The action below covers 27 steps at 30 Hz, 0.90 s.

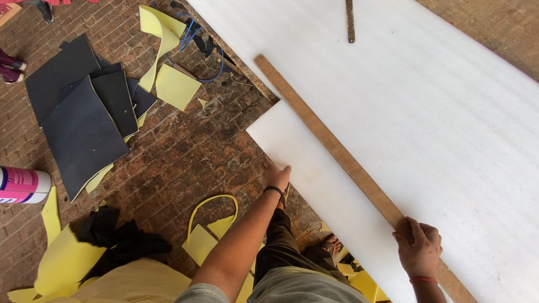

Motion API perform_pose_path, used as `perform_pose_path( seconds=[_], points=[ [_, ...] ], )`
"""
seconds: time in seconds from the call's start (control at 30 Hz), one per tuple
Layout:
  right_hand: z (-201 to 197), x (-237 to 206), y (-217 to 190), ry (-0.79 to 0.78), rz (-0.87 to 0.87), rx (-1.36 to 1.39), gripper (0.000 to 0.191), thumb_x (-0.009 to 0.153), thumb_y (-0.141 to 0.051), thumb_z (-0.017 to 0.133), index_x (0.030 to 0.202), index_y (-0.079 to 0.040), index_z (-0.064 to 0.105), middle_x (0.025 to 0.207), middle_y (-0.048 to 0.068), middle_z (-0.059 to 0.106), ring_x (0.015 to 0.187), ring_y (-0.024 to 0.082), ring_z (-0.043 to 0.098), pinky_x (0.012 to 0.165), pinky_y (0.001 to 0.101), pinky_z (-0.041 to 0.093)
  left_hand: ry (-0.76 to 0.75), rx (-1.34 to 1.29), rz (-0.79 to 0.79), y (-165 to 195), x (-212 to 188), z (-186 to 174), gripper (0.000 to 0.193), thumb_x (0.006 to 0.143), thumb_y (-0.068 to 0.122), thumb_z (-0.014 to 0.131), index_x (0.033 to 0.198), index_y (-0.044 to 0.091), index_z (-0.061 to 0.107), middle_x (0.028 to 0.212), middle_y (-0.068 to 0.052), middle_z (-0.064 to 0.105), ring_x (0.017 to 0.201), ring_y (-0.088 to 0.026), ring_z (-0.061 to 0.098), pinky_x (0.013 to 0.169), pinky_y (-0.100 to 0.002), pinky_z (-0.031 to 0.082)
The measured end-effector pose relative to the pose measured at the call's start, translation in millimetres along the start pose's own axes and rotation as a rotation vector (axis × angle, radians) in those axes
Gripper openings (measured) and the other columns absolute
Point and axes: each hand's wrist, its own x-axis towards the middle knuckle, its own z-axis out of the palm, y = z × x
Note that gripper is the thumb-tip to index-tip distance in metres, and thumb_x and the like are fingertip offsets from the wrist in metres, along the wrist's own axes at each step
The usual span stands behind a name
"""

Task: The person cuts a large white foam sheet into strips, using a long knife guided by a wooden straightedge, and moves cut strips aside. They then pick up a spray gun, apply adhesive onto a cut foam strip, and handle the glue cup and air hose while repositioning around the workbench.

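Both hands are down: left hand [277, 175] flat with fingers spread on one large white foam sheet [426, 129], right hand [418, 247] gripping one long wooden straightedge [342, 157] lying diagonally across it, from near-right to far-left, above the brick floor [191, 151].

Left hand [276, 175]: flat, fingers pressing the near edge of the white foam sheet [426, 123].
Right hand [420, 248]: closed over the long wooden straightedge [348, 163], near its lower end.
Straightedge: lies diagonally across the white sheet.
Floor: red brick [191, 151], partly covered by the sheet.
Black sheets [84, 106]: stacked at upper left.
Yellow foam scraps [174, 84]: scattered beside them and near the person's knees.
Pink and white can [22, 185]: at the left edge.
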Motion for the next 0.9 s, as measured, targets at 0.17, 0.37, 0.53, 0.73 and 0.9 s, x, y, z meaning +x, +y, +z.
perform_pose_path(
  seconds=[0.17, 0.37, 0.53, 0.73, 0.9],
  points=[
    [5.4, -25.0, -1.6, -0.049, -0.015, -0.002, 0.060, 0.077, -0.032, 0.087, 0.134, -0.020, 0.072, 0.123, 0.004, 0.061, 0.115, 0.024, 0.058, 0.106, 0.0418, 0.048, 0.066, 0.442, 0.460, 20.3, -8.2, 38.0, 0.096, 0.092, 0.039, 0.073, 0.161, 0.006, 0.015, 0.167, -0.027, 0.018, 0.155, -0.038, 0.021, 0.125, -0.054, 0.023],
    [1.8, -44.5, 7.9, -0.027, -0.008, 0.003, 0.059, 0.075, -0.033, 0.088, 0.130, -0.021, 0.073, 0.123, 0.003, 0.064, 0.114, 0.023, 0.060, 0.105, 0.0413, 0.049, -0.023, 0.539, 0.389, 41.9, -21.9, 88.1, 0.100, 0.094, 0.054, 0.069, 0.163, 0.016, 0.009, 0.166, -0.031, 0.007, 0.155, -0.044, 0.004, 0.124, -0.059, 0.015],
    [6.6, -45.4, 15.4, -0.035, 0.032, -0.020, 0.059, 0.076, -0.035, 0.089, 0.132, -0.022, 0.073, 0.121, 0.002, 0.065, 0.114, 0.022, 0.061, 0.103, 0.0415, 0.049, -0.018, 0.584, 0.371, 48.0, -23.8, 94.0, 0.106, 0.087, 0.060, 0.073, 0.164, 0.022, 0.010, 0.169, -0.025, 0.009, 0.158, -0.040, 0.005, 0.122, -0.067, 0.015],
    [2.9, -46.5, 24.8, -0.021, 0.001, -0.012, 0.060, 0.077, -0.038, 0.088, 0.132, -0.022, 0.073, 0.123, 0.004, 0.064, 0.116, 0.024, 0.061, 0.105, 0.0422, 0.050, -0.043, 0.626, 0.396, 45.9, -31.9, 93.3, 0.107, 0.086, 0.063, 0.072, 0.164, 0.026, 0.009, 0.170, -0.021, 0.008, 0.158, -0.038, 0.005, 0.121, -0.069, 0.016],
    [-12.6, -40.1, 17.7, -0.044, 0.010, 0.063, 0.061, 0.073, -0.035, 0.088, 0.131, -0.022, 0.072, 0.122, 0.005, 0.065, 0.115, 0.026, 0.061, 0.103, 0.0432, 0.049, -0.044, 0.671, 0.352, 50.1, -37.9, 90.2, 0.106, 0.083, 0.064, 0.072, 0.163, 0.028, 0.013, 0.169, -0.022, 0.003, 0.156, -0.036, 0.008, 0.122, -0.065, 0.018]
  ],
)
